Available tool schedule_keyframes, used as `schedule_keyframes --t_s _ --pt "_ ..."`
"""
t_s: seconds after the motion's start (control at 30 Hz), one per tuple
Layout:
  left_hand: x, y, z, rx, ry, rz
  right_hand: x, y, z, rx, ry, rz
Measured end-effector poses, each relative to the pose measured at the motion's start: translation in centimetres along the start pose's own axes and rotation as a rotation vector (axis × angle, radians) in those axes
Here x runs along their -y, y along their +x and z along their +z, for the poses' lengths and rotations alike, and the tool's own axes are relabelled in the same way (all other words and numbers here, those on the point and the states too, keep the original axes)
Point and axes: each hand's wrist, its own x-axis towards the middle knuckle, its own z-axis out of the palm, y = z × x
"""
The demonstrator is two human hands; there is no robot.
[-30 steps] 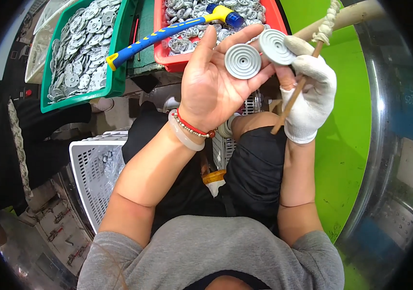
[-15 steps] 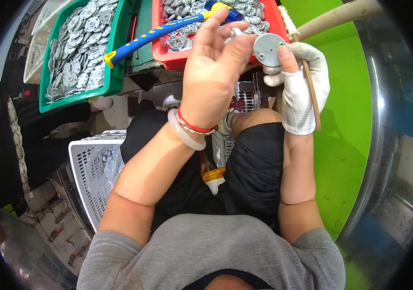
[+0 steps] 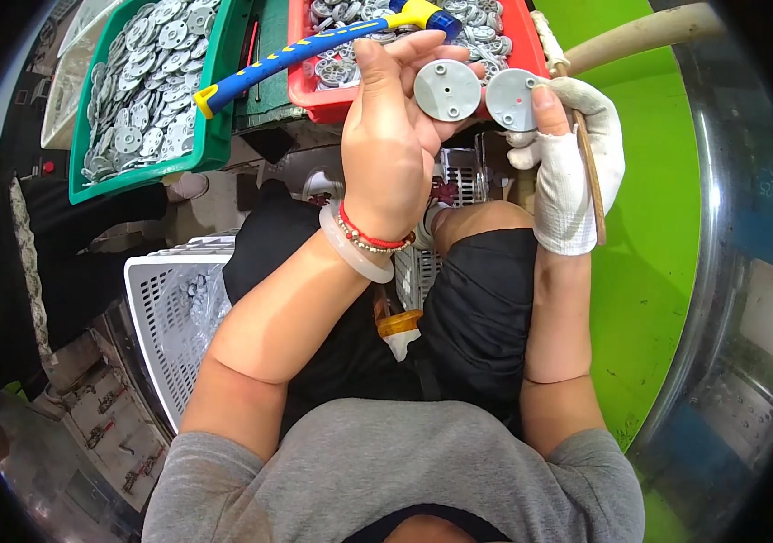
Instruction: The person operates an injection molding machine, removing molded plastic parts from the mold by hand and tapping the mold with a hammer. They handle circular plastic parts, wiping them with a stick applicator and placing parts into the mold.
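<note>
Two round grey plastic discs with small holes are held up side by side. The left disc (image 3: 448, 91) rests on the bent fingers of my bare left hand (image 3: 395, 113), whose thumb stands apart from it. My right hand (image 3: 576, 163) wears a white glove that leaves the thumb bare. Between that thumb and the gloved fingers it pinches the right disc (image 3: 510, 101), where a small red spot shows near the middle. A thin brown stick (image 3: 591, 181) also lies along the right palm. The fingertips behind both discs are partly hidden.
Beyond my hands, a red bin (image 3: 332, 104) holds many grey round parts, with a blue-and-yellow hammer (image 3: 305, 56) lying across it. A green bin (image 3: 214, 136) of flat grey discs stands left. A white basket (image 3: 165, 317) is beside my leg; a pale pole (image 3: 644, 36) crosses the green surface (image 3: 649, 271).
My left hand has turned and its fingers have opened out, bringing its disc face-on beside the other. The right hand and its disc have shifted slightly right.
</note>
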Motion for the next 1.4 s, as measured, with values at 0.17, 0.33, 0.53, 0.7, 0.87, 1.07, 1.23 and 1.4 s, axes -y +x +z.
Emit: schedule_keyframes --t_s 0.17,0.33,0.53,0.7,0.87,1.07,1.23,1.4 --pt "-0.1 0.0 0.1 0.002 -0.001 0.028 -0.3 0.2 -0.2 -0.002 0.024 -0.024" --pt "-0.2 0.0 0.4 0.002 -0.012 0.029 -0.5 0.3 -0.5 0.037 0.106 -0.011" --pt "-0.3 0.1 0.3 0.014 -0.026 0.032 -0.7 0.2 -0.5 0.042 0.123 -0.01" --pt "-0.3 0.1 0.4 0.008 -0.021 0.031 -0.7 0.2 -0.6 0.047 0.134 -0.006" --pt "-0.1 0.3 -0.2 -0.025 -0.149 -0.025 -0.5 0.3 -0.5 0.049 0.13 -0.026" --pt "0.1 1.1 -2.4 -0.107 -0.404 -0.317 -0.5 0.2 -0.6 0.057 0.154 -0.05" --pt "0.2 1.8 -4.0 0.037 -0.763 -0.427 -0.5 0.2 -0.6 0.056 0.149 -0.08" --pt "-1.7 1.1 -1.8 0.288 -0.974 -0.474 -0.4 0.1 -0.4 0.022 0.179 -0.111"
